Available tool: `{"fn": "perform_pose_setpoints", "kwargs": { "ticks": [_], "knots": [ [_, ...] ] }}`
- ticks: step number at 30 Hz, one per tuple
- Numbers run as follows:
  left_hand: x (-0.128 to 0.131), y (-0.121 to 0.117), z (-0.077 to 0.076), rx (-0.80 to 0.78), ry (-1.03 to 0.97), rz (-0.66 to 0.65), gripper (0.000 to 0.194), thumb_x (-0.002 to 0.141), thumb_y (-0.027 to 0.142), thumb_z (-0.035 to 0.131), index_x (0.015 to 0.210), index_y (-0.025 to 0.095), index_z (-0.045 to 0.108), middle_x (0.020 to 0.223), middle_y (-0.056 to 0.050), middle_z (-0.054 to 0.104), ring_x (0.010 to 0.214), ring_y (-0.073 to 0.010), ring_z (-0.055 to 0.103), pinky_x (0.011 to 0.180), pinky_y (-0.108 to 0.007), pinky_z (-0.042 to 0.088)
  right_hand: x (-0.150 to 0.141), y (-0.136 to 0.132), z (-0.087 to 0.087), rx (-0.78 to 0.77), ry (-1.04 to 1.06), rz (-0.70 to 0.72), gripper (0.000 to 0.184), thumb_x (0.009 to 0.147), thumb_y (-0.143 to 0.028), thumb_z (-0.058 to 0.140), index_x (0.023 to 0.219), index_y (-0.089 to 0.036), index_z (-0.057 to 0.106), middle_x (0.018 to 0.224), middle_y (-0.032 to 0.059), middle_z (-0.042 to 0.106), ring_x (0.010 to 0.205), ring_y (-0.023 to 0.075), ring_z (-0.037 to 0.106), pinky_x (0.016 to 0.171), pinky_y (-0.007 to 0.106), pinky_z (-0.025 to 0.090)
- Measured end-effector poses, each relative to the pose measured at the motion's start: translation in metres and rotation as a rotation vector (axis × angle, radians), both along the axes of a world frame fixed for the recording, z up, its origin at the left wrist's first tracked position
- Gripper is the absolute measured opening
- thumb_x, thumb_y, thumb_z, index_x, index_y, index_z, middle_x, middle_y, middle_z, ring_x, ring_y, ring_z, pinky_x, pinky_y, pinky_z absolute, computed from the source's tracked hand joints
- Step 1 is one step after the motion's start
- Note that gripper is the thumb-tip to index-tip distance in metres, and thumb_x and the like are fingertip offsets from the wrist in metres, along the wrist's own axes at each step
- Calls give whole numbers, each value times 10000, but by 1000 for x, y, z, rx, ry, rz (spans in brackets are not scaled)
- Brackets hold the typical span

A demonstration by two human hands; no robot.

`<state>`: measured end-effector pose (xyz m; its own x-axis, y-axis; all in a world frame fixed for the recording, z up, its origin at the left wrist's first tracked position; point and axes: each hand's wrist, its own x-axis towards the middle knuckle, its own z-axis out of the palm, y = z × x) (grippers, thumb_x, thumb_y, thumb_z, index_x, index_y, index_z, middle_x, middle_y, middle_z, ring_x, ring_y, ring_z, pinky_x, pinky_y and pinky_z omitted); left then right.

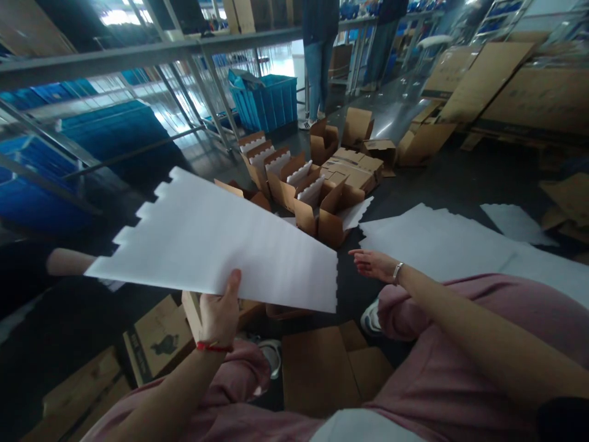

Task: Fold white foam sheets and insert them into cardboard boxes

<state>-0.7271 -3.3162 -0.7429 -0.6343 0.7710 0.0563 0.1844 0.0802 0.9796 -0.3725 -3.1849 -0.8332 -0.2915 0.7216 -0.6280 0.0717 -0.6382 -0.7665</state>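
Observation:
My left hand grips the near edge of a large white foam sheet with notched ends, thumb on top, holding it flat above the floor. My right hand is stretched out to the right of the sheet with fingers spread, palm up, holding nothing; a bracelet sits on its wrist. It hovers near a stack of more white foam sheets lying on the dark floor.
Several open cardboard boxes with white foam dividers stand ahead. Flat cardboard lies by my feet. Another person's arm reaches in at left. Blue crates, metal racks and standing people fill the back; cardboard piles at right.

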Motion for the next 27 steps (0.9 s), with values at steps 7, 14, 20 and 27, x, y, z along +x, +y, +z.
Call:
{"fn": "perform_pose_setpoints", "kwargs": {
  "ticks": [7, 14, 20, 27],
  "knots": [
    [21, 16, -18, -23, -341, 169, 395, 747, 351, 636, 1093, 164, 604, 1068, -90, 647, 868, -182, 648, 627, -255, 570, -36, -36, -68, -302, -301, -27, 865, 652, -693, 594, 1320, -187, 380, 1393, 182, 357, 1294, 295, 340, 1028, 461, 322],
    [3, 22, -11, -48, -229, 144, 463, 704, 354, 674, 1125, 180, 594, 1130, -89, 625, 934, -203, 630, 664, -278, 565, -76, -34, -92, -50, -126, -40, 450, 737, -399, 649, 1076, -120, 548, 1110, 135, 616, 929, 197, 620, 783, 318, 493],
    [-31, 16, 30, -12, 357, 87, 450, 738, 410, 626, 1111, 158, 611, 1092, -88, 645, 1033, -236, 592, 976, -405, 436, -32, 20, -24, 327, -586, 169, 391, 657, -235, 705, 1002, -98, 582, 1050, 116, 630, 904, 204, 588, 776, 277, 439],
    [8, 4, 7, -215, 698, -209, 351, 698, 405, 631, 952, 163, 631, 899, -82, 675, 939, -252, 623, 854, -347, 508, -66, -4, 25, 531, -917, 467, 326, 795, -274, 507, 1067, -95, 535, 1068, 141, 618, 934, 220, 586, 766, 264, 397]
  ]
}}
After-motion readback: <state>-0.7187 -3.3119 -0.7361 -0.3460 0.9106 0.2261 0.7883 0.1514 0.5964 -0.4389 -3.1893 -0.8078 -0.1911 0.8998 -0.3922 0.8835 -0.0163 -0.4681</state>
